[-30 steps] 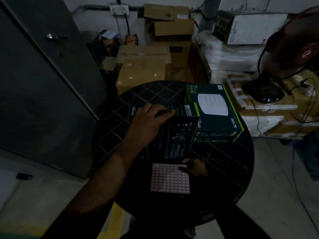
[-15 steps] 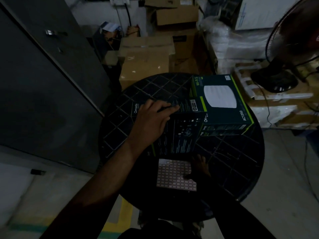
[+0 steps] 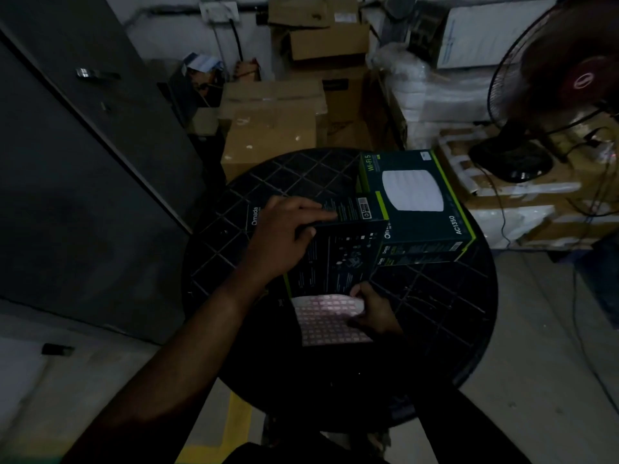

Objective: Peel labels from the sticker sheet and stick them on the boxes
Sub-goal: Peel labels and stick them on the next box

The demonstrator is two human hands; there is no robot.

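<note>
On a round dark table [image 3: 435, 329] lie two dark green Omada boxes. The near box [image 3: 335, 262] lies with its printed back up. My left hand [image 3: 284, 236] rests on its far left edge, fingers curled over it. A second box [image 3: 415, 199] with a white disc picture sits behind it to the right. The pink sticker sheet [image 3: 328, 321] lies in front of the near box. My right hand [image 3: 371, 311] pinches the sheet's upper right corner, which curls up off the table.
Brown cartons [image 3: 268, 128] are stacked behind the table. A standing fan [image 3: 552, 95] and white packages [image 3: 435, 95] are at the right. A grey metal door [image 3: 83, 162] fills the left. Cables trail on the floor at the right.
My right hand has moved up to the sheet's top right corner and lifted it, so the sheet now curls. My left hand stays on the near box.
</note>
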